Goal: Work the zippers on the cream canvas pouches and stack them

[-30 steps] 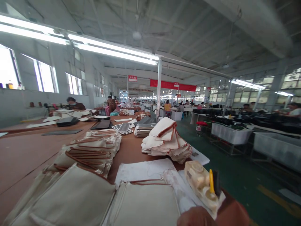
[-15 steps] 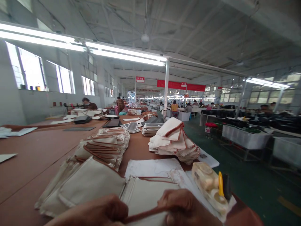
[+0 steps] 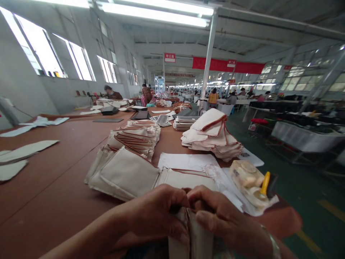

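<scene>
Close to my body, a cream fabric piece with brown edging (image 3: 201,239) hangs between both hands, its brown edges running down the middle. My left hand (image 3: 156,207) pinches it from one side, thumb pressed on the cream face. From the other side my right hand (image 3: 219,214) grips the top, fingertips meeting those of the left. The lower part of the piece drops out of view. Just beyond the hands lie a stack of similar cream pieces (image 3: 130,171) and a flatter stack (image 3: 185,178) beside it.
Further back are a row of folded cream pieces (image 3: 138,138) and a brown-edged pile (image 3: 207,131). A plastic container (image 3: 246,173) and a yellow-handled brush (image 3: 265,182) sit at the table's right edge. Loose cream pieces (image 3: 29,151) lie left. A seated person (image 3: 114,94) is far off.
My hands have drawn together; before, they were apart with a brown edge stretched between them. The piece now hangs with its edges facing up and toward me. The view has tilted down.
</scene>
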